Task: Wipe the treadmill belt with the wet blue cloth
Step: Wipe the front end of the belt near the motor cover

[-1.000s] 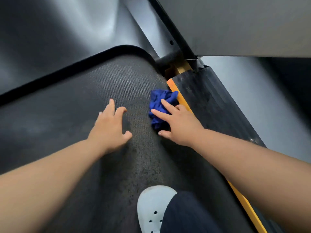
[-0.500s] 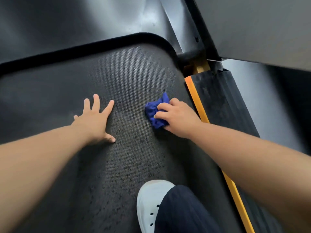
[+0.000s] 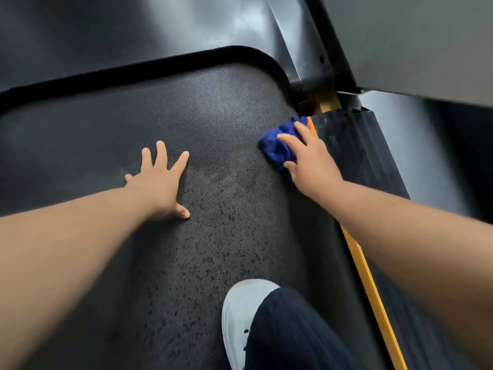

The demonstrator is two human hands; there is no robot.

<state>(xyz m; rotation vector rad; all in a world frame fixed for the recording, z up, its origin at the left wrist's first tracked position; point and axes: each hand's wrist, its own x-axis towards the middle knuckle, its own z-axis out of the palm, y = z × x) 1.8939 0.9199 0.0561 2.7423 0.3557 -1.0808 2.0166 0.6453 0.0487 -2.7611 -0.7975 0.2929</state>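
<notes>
Two hands: both down on the belt [image 3: 213,116].
Left hand [image 3: 160,180]: grip spread flat, holding nothing.
Right hand [image 3: 309,158]: grip nearly flat, fingers [image 3: 289,141] pressing the cloth [image 3: 276,152], not closed round it.
Cloth position: belt's far right corner, touching the yellow strip [image 3: 368,276].
Risk: cloth may snag in the corner gap [image 3: 306,106], or slip from under flat fingers.

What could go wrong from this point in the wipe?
1. The blue cloth, pressed under the right hand, sits at the front corner of the treadmill belt beside a dark gap; it might snag there.
2. The left hand rests flat on the belt; if the belt rolls, the person may slip.
3. Dark specks near the white shoe could be missed.
</notes>
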